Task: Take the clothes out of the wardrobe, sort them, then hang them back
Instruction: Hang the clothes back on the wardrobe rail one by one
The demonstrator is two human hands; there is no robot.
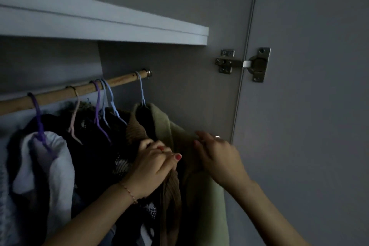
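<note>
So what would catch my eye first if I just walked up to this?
Two hands in the middle: the left hand grips a brown ribbed garment, the right hand fingers the pale green garment beside it. Above, coloured hangers crowd a wooden rail; a metal hinge sits upper right.

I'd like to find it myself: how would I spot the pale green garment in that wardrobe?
Follow the wooden rail under the shelf to its right end, near the door hinge. The pale green garment hangs there on the last light blue hanger, touched by the right hand. It is the only light green piece; its neighbours are brown, black and white.
</note>
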